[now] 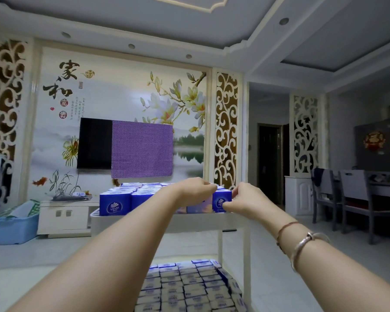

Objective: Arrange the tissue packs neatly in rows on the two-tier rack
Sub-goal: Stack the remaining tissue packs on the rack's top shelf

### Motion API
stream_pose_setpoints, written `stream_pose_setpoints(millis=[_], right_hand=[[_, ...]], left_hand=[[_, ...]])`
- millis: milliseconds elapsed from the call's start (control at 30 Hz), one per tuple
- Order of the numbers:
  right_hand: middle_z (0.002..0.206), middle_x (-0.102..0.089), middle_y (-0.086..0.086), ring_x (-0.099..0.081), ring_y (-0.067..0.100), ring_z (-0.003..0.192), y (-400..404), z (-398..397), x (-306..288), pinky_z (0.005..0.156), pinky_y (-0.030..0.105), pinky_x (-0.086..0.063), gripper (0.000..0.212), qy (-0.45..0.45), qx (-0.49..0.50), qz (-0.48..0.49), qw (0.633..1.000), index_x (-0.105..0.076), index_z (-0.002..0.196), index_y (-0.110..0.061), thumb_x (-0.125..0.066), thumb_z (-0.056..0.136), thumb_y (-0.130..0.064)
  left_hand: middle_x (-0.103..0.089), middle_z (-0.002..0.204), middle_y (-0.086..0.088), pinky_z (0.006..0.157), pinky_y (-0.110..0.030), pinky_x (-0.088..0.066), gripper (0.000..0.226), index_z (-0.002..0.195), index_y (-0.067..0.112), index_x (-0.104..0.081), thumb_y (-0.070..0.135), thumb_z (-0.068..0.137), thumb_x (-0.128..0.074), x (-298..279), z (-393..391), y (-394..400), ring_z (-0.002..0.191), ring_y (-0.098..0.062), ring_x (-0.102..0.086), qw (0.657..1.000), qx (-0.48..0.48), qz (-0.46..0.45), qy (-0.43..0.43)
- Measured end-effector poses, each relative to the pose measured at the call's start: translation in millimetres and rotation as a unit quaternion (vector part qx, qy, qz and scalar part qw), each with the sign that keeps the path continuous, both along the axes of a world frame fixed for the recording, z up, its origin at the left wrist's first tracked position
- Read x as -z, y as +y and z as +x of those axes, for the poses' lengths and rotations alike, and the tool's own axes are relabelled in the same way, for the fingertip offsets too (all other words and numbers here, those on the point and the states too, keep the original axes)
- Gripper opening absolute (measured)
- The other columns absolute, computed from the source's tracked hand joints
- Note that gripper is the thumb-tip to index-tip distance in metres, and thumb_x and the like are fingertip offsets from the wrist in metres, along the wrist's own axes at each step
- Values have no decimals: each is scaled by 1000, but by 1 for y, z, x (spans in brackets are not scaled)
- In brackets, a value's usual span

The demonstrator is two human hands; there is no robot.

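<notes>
Tissue packs, glossy blue blocks, fill the white rack; both hands' fingers pinch the corner pack.

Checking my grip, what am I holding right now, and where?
Right hand pinches the front-right tissue pack at its right side; left hand touches its top.

1 head-worn wide-angle view looks forward, level with the rack's top tier, close behind both outstretched arms.
</notes>
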State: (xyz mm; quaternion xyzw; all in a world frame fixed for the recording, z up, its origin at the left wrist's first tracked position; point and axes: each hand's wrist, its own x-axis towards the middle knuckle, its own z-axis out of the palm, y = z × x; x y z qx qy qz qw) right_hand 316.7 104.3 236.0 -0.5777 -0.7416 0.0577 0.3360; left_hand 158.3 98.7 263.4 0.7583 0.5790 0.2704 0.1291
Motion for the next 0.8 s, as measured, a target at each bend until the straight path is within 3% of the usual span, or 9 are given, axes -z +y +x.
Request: stream_pose_setpoints(millis=[67,233,300,367,433,533,600,667,800], right_hand=[[104,-58,-1,-59,17,102,5,3,-5,98,46,-46,51,-26,11,-27,999,-42,111,-20,-73,75,-39],[104,-64,0,-59,19,104,14,7,-8,102,50,-42,33,-84,-9,-86,993,-57,107,-20,-66,83,-41],[102,-63,1,-59,19,103,13,5,-8,102,49,-42,31,-90,-8,-84,992,-55,108,-20,-65,85,-39],[98,-60,0,-59,19,101,7,3,-9,102,48,-42,32,-90,3,-79,993,-53,108,-17,-64,85,-37],[94,-58,-1,-57,17,98,-5,1,-7,102,47,-39,29,-81,29,-37,996,-48,103,-18,-63,86,-37],[108,-56,2,-52,22,110,-39,-9,-1,99,41,-36,32,-59,53,104,991,-44,111,-18,-58,87,-32],[120,-53,3,-45,21,118,-60,-21,5,101,37,-33,38,-22,25,186,982,-45,123,-16,-56,88,-28],[114,-53,2,-44,21,114,-83,-39,15,97,33,-35,31,16,-26,237,971,-51,117,-14,-55,87,-21],[92,-50,0,-48,25,97,-120,-85,40,89,38,-39,13,36,-97,295,950,-56,91,-15,-55,79,-11]], left_hand=[[-60,99,2,74,-23,-46,44,126,18,-52,49,97,-41,1,0,0,78,-9,-58,1000,4,3,5],[-61,107,0,76,-24,-47,45,129,19,-52,50,98,-40,-1,1,-5,87,-12,-60,1000,-1,8,25],[-63,113,-1,75,-25,-47,42,127,20,-53,47,99,-38,-2,4,-13,90,-13,-58,992,-24,50,110],[-65,110,-4,63,-26,-38,37,117,18,-58,41,99,-34,-1,10,-27,81,-15,-52,948,-81,170,257],[-66,104,-6,64,-28,-32,37,108,16,-61,38,100,-32,2,14,-41,76,-16,-45,906,-113,281,295],[-66,109,-3,69,-29,-33,36,110,18,-60,37,101,-31,4,0,-67,85,-18,-51,909,-96,328,238],[-64,121,1,80,-30,-38,36,121,22,-58,36,100,-32,11,-20,-81,105,-19,-55,909,-79,338,231],[-59,129,3,94,-32,-37,35,126,22,-55,35,99,-35,24,-48,-106,118,-20,-51,910,-68,343,224],[-56,132,2,99,-34,-40,44,127,20,-52,38,90,-37,57,-107,-169,123,-22,-50,908,-81,315,263]])
